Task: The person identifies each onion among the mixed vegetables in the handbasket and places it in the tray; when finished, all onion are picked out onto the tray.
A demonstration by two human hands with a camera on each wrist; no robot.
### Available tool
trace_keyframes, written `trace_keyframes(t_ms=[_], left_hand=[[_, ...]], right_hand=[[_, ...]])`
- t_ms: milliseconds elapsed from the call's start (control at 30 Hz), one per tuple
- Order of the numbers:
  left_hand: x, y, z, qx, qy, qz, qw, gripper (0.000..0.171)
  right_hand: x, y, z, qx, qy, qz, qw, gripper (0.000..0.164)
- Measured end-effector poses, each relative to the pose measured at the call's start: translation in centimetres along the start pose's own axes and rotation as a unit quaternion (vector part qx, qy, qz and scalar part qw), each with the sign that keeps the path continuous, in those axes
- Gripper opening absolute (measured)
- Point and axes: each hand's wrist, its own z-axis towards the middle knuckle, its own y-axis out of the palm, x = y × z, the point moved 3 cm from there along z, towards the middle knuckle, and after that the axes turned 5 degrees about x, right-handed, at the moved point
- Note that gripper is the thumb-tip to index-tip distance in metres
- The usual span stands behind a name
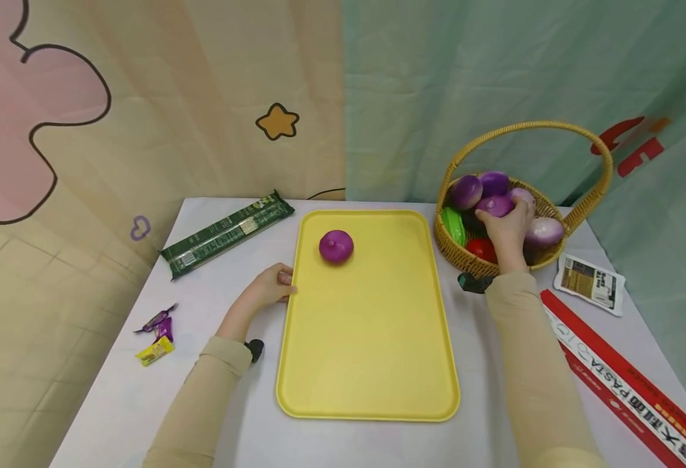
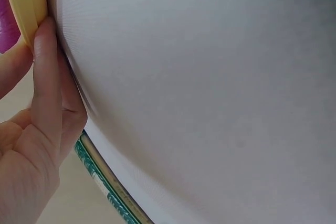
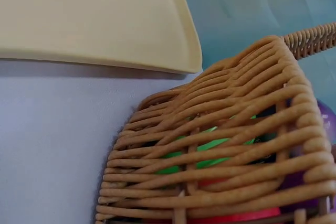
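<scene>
A yellow rectangular tray (image 1: 372, 325) lies on the white table with a round purple toy onion (image 1: 336, 247) near its far left corner. My left hand (image 1: 268, 286) pinches the tray's left rim; in the left wrist view its thumb and fingers (image 2: 46, 82) meet at the edge. Inside a wicker basket (image 1: 465, 259), my right hand (image 1: 508, 231) grips another purple onion (image 1: 495, 206) between thumb and fingers. Around it sit purple vegetables, a pale purple one (image 1: 544, 232), a green one (image 1: 453, 224) and a red one (image 1: 482, 249). The right wrist view shows the basket's side but hides the hand.
The basket's tall handle (image 1: 530, 125) arches over it. A long green packet (image 1: 225, 235) lies at the back left, small wrapped sweets (image 1: 155, 351) at the left. Right of the tray are a white pouch (image 1: 590, 284) and a red pasta box (image 1: 623, 383).
</scene>
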Motion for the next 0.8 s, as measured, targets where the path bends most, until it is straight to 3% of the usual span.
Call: trace_keyframes(t_ms=[267, 567, 800], left_hand=[[-0.1, 0.2, 0.2, -0.001, -0.005, -0.004, 1.0, 0.044], [0.3, 0.2, 0.0, -0.001, 0.003, -0.006, 1.0, 0.045], [0.1, 0.0, 0.0, -0.002, 0.003, 0.001, 1.0, 0.045]], right_hand=[[0.1, 0.2, -0.6, -0.016, 0.015, -0.012, 1.0, 0.077], [-1.4, -1.4, -2.5, -0.006, 0.017, 0.054, 0.998, 0.08], [-4.0, -0.7, -6.4, -0.097, 0.027, 0.107, 0.989, 0.08]])
